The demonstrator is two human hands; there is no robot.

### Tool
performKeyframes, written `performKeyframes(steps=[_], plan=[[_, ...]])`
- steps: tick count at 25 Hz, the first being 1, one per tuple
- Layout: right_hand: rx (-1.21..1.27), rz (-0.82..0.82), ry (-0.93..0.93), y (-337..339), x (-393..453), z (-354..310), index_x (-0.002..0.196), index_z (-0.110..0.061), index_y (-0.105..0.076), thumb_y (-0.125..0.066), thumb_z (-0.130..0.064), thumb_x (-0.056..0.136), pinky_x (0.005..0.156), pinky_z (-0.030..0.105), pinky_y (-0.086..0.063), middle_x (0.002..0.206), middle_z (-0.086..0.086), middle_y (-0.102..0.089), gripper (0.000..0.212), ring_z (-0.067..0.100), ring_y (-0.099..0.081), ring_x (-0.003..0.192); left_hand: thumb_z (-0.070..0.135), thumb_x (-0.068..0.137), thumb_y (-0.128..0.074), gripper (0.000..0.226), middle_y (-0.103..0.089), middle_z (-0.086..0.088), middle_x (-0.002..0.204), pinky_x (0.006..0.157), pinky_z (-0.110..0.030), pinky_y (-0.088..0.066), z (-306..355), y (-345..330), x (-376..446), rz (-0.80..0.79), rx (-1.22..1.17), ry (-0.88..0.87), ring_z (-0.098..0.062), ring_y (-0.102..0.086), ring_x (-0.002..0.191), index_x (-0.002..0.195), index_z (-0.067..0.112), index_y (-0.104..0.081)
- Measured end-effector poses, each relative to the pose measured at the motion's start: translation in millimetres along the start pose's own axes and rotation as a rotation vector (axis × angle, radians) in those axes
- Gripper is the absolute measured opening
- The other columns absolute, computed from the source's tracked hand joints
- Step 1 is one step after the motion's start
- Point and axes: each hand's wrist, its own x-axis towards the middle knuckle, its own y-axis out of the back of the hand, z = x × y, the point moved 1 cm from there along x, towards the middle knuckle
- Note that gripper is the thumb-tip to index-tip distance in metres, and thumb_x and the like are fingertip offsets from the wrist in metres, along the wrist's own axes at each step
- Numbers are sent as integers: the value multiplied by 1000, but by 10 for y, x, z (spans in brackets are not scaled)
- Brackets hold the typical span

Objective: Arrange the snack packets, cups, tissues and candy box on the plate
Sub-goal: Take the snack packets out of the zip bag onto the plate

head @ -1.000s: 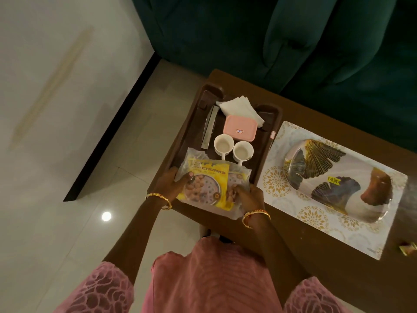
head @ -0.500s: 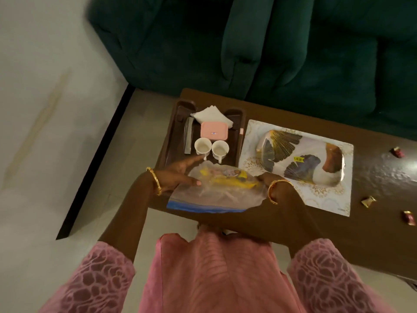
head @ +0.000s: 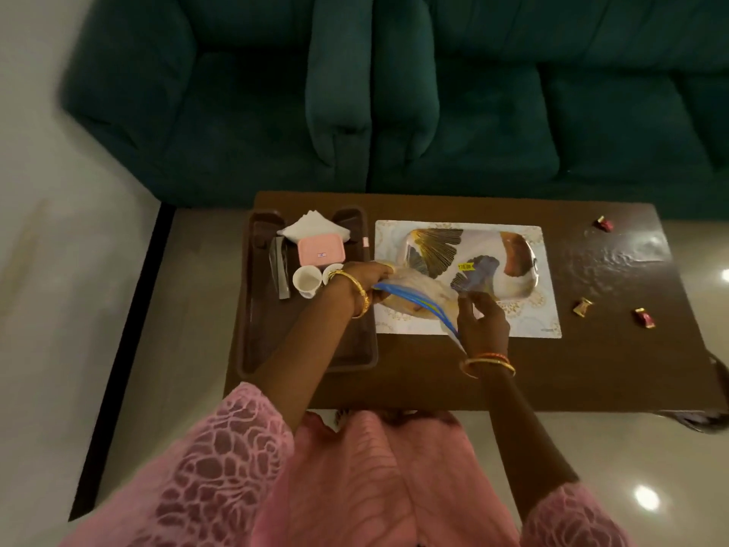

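Both hands hold the clear bag of snack packets, with its blue zip edge toward me, over the near left corner of the patterned plate. My left hand grips its left end and my right hand pinches its near right corner. On the brown tray at the left stand a white cup, a second cup partly hidden by my left wrist, a pink candy box, white tissues and a long clear sachet.
The plate lies on a white placemat on the dark wooden table. Three wrapped candies lie at the right: one far, one and one nearer. A green sofa stands behind the table.
Both hands lifted the snack bag off the tray's near end and carried it right, over the plate's near left corner. The camera has swung right, showing more of the table.
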Motion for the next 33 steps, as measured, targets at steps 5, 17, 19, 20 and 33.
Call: performKeyframes(steps=[5,17,19,20,33], plan=[[-51,-329,451,480,-173,-224,112,-13,-63,-70,-22,81,82,24,-49,111,2,-64,33,12,-60,99,0,96,-40,25,-52,-13,70,33,-19,-48,162,-331,54,-17,32,103,-16,-61,39,72,1,-47],[-96,-532,253,953,1053,17,91,-3,-73,-79,-8,69,87,45,-54,91,15,-73,23,24,-65,83,37,95,-47,21,-63,-13,91,66,-30,-54,-76,-1228,12,135,-335,-141,-23,-64,73,85,19,-52],[-20,-567,176,920,1074,65,76,-14,-74,-82,-9,65,85,46,-55,78,7,-71,15,24,-65,78,51,88,-50,34,-61,-11,98,71,-34,-54,-288,-1370,-23,123,-245,-145,-24,-63,79,97,18,-57],[17,-579,129,905,1079,102,69,-22,-71,-83,-10,63,82,44,-56,73,2,-69,18,24,-64,76,53,85,-54,44,-61,-11,100,71,-34,-55,-405,-1465,-30,107,-187,-132,-24,-64,82,106,15,-59],[305,-764,-120,1058,1028,373,102,8,-62,-67,6,78,55,17,-56,79,8,-64,25,14,-62,68,6,90,-54,5,-61,-11,79,60,-32,-53,-756,-1854,92,289,-172,-117,-20,-60,64,89,3,-58]])
